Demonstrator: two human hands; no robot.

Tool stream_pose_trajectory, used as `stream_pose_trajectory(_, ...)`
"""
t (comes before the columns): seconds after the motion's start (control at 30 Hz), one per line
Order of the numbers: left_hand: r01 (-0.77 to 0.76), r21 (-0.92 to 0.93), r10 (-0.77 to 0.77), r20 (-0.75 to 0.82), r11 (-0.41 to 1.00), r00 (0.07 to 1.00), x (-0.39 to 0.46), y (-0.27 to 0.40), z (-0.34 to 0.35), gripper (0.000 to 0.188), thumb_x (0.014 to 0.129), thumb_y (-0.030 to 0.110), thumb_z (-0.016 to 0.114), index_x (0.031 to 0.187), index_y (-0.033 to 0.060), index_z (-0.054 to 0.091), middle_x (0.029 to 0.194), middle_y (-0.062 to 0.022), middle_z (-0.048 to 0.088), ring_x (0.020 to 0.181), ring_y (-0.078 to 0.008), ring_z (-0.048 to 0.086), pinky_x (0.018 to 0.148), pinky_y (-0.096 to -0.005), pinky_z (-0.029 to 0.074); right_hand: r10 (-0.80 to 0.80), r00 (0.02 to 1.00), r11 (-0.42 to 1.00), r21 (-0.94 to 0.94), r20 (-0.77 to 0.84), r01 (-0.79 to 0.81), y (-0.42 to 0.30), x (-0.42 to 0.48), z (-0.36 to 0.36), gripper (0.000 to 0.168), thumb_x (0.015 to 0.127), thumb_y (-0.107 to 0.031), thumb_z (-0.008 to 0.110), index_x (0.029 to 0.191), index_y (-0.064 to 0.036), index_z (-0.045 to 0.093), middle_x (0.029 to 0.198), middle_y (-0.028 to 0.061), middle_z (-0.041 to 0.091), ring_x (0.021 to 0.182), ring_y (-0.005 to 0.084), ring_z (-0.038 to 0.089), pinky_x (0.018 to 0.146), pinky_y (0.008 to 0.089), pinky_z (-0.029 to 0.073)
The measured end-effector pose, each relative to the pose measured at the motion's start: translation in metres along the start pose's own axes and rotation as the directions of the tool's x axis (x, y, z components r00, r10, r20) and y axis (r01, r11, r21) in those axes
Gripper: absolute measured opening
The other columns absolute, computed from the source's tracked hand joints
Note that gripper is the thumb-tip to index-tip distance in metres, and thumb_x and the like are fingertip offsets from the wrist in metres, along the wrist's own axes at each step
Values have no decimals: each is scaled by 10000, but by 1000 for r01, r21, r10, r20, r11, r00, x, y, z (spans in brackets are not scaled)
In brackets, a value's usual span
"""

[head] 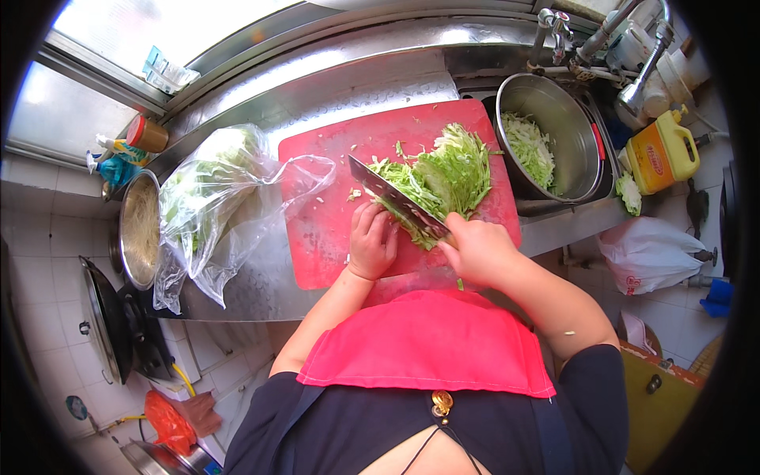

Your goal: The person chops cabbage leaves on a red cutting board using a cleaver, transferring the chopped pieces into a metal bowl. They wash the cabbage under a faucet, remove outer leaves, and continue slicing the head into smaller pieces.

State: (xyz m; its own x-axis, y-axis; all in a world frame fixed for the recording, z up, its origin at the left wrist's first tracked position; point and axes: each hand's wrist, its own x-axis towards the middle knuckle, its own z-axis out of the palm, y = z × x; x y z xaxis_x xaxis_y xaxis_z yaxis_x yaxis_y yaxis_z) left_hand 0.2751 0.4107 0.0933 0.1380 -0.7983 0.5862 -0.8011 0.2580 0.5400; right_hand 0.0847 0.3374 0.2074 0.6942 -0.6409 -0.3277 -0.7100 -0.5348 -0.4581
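My right hand [482,248] grips the handle of a cleaver [395,199], its broad blade slanting up and left over a red cutting board [320,243]. Shredded cabbage [454,172] is heaped against the blade's right side, with a layered cut piece among the shreds. My left hand [373,240], fingers curled, rests on the board just left of the blade; its fingertips are partly hidden, so whether they touch cabbage I cannot tell. To the left, a clear plastic bag [237,196] holds pale green cabbage. Small scraps dot the board.
A steel pot [573,142] with shredded cabbage stands in the sink at right, below the faucet [632,98]. Beside it are a yellow jug [659,154] and a cabbage chunk [628,193]. At left sit a bowl of thin noodles [139,231], a red-lidded jar [147,134] and spray bottles [116,166].
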Motion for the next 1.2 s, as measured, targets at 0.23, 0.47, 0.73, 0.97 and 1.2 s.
stream_pose_trajectory(0.23, 34, 3, -34, 15, 999, 999, -1, 1, -1, 298, 694, 17, 668, 974, 5, 567, 1064, -152, 536, 1003, -358, 494, 883, -419, 410, 19, 993, 1000, 18, 116, -21, 4, -8, -9, 276, 855, -254, 564, 939, -6, 475, 763, 191, 641, 733, 386, 629, 664, 495, 486)
stream_pose_trajectory(0.47, 50, -19, -50, 28, 999, 998, 1, 0, -3, 280, 685, 8, 672, 947, 6, 572, 1043, -150, 541, 982, -357, 503, 860, -421, 421, 23, 979, 998, 57, 204, -35, 3, 4, -17, 278, 857, -253, 558, 944, -1, 480, 773, 185, 644, 767, 384, 627, 685, 490, 486)
stream_pose_trajectory(0.73, 56, -25, -55, 50, 998, 997, 0, 2, -5, 268, 687, 5, 675, 935, 8, 574, 1013, -152, 548, 980, -357, 508, 859, -418, 427, 54, 984, 995, 68, 171, -67, 5, 19, 11, 309, 857, -269, 561, 947, 13, 476, 768, 198, 642, 751, 397, 628, 675, 486, 494)
stream_pose_trajectory(0.97, 56, 31, -58, 56, 998, 997, -6, 1, -2, 283, 701, 39, 690, 956, 17, 572, 1037, -152, 542, 1001, -360, 500, 883, -424, 416, 24, 1000, 997, 77, 19, -26, 1, 31, 31, 302, 853, -276, 574, 932, -4, 468, 723, 192, 638, 684, 378, 635, 621, 478, 498)
stream_pose_trajectory(1.2, 20, 117, -32, 100, 993, 994, 1, 19, -14, 661, 642, 313, 791, 1195, 91, 504, 1256, -172, 427, 1196, -394, 371, 997, -507, 337, 95, 915, 995, 28, -391, -91, 28, -23, -6, 286, 847, -306, 588, 908, -61, 453, 629, 153, 608, 581, 378, 609, 508, 492, 467)
